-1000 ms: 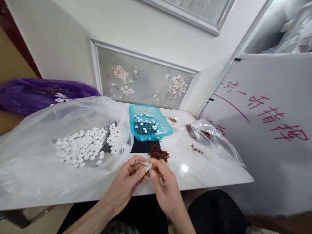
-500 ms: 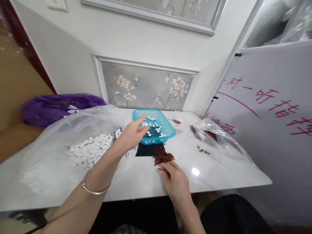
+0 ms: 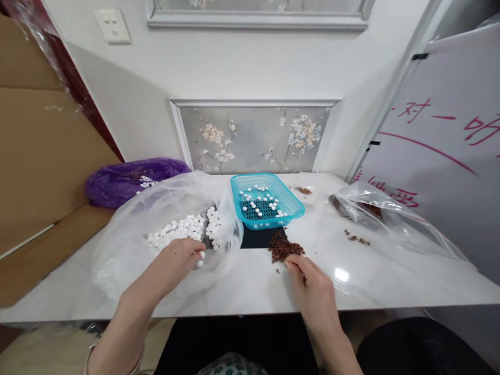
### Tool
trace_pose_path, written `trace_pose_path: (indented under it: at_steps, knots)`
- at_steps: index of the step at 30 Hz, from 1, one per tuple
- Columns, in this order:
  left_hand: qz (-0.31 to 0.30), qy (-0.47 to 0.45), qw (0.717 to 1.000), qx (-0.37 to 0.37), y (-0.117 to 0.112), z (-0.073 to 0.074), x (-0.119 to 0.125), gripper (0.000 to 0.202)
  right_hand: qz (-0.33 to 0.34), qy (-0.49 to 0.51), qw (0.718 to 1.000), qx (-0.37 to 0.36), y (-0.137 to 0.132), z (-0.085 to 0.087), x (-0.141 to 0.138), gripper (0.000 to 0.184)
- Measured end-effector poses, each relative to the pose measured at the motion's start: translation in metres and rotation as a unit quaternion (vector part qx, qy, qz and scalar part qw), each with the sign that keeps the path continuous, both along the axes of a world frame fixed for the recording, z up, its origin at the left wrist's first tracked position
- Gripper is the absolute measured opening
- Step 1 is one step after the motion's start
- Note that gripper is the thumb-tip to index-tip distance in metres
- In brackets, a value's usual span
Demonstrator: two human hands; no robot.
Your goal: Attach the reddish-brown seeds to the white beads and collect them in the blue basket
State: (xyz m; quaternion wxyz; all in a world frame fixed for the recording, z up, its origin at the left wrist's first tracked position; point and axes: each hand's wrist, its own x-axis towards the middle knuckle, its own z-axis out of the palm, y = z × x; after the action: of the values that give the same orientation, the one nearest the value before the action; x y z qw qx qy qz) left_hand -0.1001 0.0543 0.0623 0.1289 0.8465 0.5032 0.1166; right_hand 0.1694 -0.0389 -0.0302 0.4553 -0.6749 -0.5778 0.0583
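My left hand (image 3: 180,258) is closed at the mouth of a clear plastic bag (image 3: 117,265), thumb and fingers pinched by a small white ball (image 3: 202,254). Another ball lies just below these fingertips. Many more white balls (image 3: 175,229) fill the middle of the bag. My right hand (image 3: 312,284) pinches at the near edge of a heap of reddish-brown dried bits (image 3: 284,247); whatever is between the fingertips is too small to make out. Behind the heap stands a blue plastic basket (image 3: 297,209) with white balls scattered on its bottom, partly over a flat black piece (image 3: 255,239).
A purple bag (image 3: 113,182) with some white balls lies at the back left, beside cardboard (image 3: 50,156). On the right are a clear bag (image 3: 398,224) with brown material and a few loose bits (image 3: 353,238). A whiteboard (image 3: 437,192) stands at the right.
My left hand has moved from over the blue basket back left and nearer to me, to the white balls, and its fingers have closed. My right hand stays at the brown heap.
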Motion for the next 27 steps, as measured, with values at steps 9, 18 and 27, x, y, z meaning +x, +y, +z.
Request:
trace_pose_path:
  at_steps: [9,18,27]
  knots:
    - [0.002,0.017,1.0,0.012,0.004,-0.014,0.014,0.025,-0.016,0.145,0.989,-0.002,-0.005,0.003,0.001,0.015]
    - [0.053,-0.354,0.929,-0.09,-0.021,0.002,0.031,0.017,0.076,0.257,0.963,0.002,-0.009,0.011,-0.007,0.018]
    - [0.068,-0.654,0.535,-0.531,-0.068,-0.034,0.098,0.014,0.157,0.296,0.94,0.063,-0.018,0.032,-0.037,0.019]
